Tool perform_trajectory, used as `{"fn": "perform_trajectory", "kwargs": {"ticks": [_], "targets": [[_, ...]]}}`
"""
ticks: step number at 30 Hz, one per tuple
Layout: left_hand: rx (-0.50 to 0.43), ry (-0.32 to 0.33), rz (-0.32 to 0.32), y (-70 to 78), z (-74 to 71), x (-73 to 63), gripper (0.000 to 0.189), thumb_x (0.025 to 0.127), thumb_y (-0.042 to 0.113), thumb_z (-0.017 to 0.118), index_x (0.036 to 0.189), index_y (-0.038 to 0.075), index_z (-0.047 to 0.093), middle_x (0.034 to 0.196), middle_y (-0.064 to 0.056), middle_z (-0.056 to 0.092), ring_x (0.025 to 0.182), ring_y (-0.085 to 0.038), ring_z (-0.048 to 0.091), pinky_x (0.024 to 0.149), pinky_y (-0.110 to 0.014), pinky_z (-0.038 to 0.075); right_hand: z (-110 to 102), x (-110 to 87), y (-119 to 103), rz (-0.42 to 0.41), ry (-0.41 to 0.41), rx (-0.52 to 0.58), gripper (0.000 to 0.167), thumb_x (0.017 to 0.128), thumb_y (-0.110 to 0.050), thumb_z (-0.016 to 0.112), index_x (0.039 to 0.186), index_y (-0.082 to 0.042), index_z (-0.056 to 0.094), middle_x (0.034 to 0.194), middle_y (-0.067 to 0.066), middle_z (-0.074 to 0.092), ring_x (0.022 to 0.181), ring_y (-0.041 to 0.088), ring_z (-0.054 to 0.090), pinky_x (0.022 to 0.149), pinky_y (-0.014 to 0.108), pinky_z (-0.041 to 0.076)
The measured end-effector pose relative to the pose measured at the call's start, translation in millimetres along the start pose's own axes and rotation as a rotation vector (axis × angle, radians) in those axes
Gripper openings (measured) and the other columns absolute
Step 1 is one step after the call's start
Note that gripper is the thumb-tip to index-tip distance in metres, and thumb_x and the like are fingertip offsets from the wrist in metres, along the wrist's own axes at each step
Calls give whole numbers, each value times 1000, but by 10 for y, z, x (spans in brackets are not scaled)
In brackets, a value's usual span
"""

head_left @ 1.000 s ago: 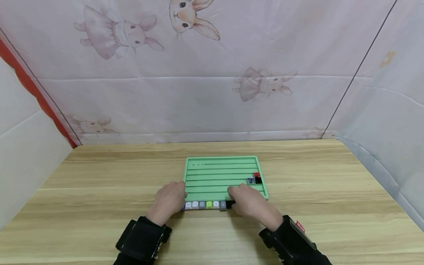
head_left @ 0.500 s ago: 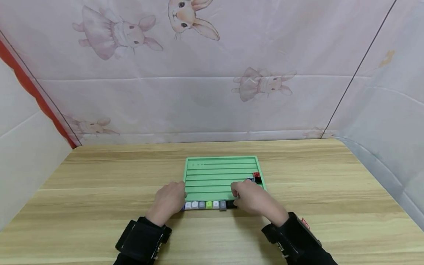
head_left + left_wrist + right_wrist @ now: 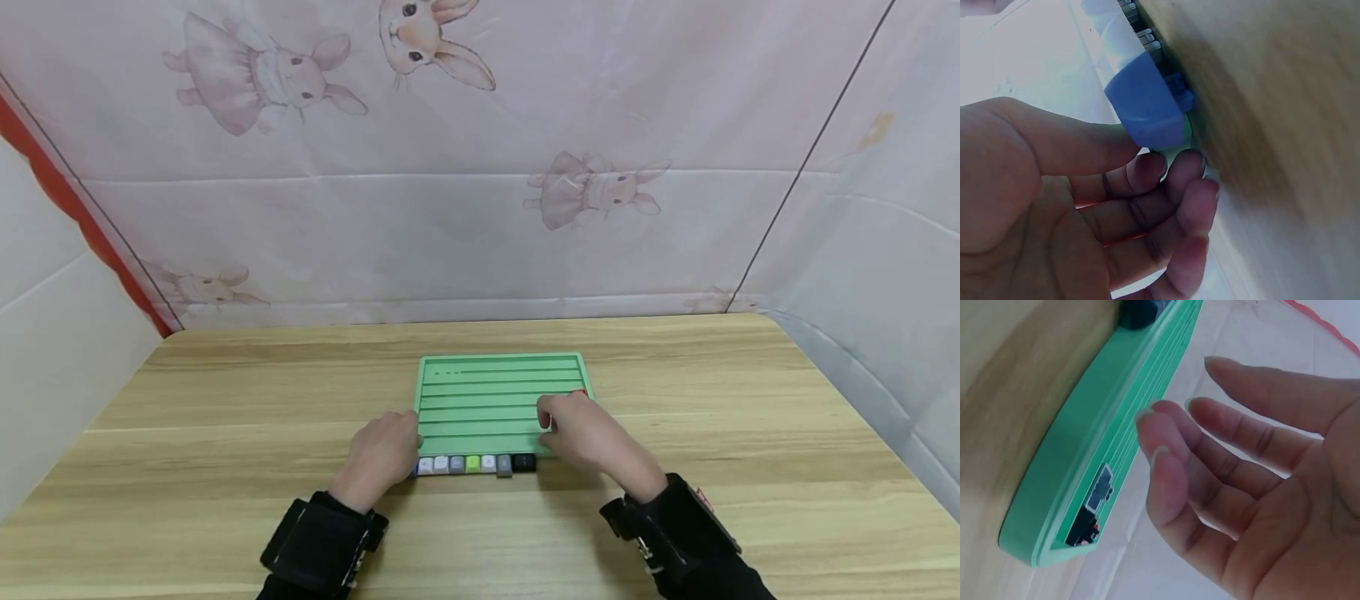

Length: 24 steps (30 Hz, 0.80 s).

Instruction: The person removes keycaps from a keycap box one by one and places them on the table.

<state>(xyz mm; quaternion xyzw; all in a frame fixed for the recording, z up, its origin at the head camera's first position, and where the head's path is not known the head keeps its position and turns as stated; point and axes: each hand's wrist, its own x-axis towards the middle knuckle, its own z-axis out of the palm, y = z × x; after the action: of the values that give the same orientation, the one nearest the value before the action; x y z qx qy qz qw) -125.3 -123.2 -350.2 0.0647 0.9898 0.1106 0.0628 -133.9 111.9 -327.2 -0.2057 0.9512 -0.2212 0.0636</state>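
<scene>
A green ridged tray [image 3: 480, 402] lies on the table, with a row of keycaps along its near edge, among them a yellow-green keycap [image 3: 472, 464] and a black keycap [image 3: 523, 462]. My left hand [image 3: 381, 457] holds the tray at its near left corner. In the left wrist view its thumb lies against a blue keycap [image 3: 1147, 103], the other fingers curled below. My right hand [image 3: 588, 437] hovers over the tray's right side, thumb and fingers apart around nothing. The right wrist view shows a grey-blue, pale-rimmed keycap [image 3: 1099, 489] beside a black piece [image 3: 1079, 530] inside the tray's end.
The wooden table [image 3: 247, 400] extends on both sides of the tray. Behind it hangs a pale curtain [image 3: 465, 242] printed with rabbits. A red piece [image 3: 579, 391] shows just past the right hand at the tray's right rim.
My right hand has lifted off the black keycap at the row's right end and moved right and away from me, now hiding most pieces in the tray. My left hand stays put.
</scene>
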Motion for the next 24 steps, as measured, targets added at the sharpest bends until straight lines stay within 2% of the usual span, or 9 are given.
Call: {"fn": "perform_trajectory", "kwargs": {"ticks": [10,17,24], "targets": [[14,9,-3,-1,19,1,10,88,5,57,78,1,57,63,-5,47,53,-16,43,44,-26,35,-57,27,110,61,47,41,11,78,-2,66,76,-4,56,66,1,51,57,14,47,52,26,40],[9,20,10,-4,27,-9,12,87,3,57,75,2,54,61,-5,46,52,-16,41,44,-25,34,-115,27,204,125,82,28,7,81,-3,63,75,-3,59,69,5,55,59,16,49,53,27,42],[8,18,7,-2,20,-10,10,86,2,57,76,2,55,61,-5,46,52,-16,41,43,-25,34,-150,29,295,178,77,74,4,81,-2,62,78,-1,60,71,6,57,59,17,50,53,28,43]]}}
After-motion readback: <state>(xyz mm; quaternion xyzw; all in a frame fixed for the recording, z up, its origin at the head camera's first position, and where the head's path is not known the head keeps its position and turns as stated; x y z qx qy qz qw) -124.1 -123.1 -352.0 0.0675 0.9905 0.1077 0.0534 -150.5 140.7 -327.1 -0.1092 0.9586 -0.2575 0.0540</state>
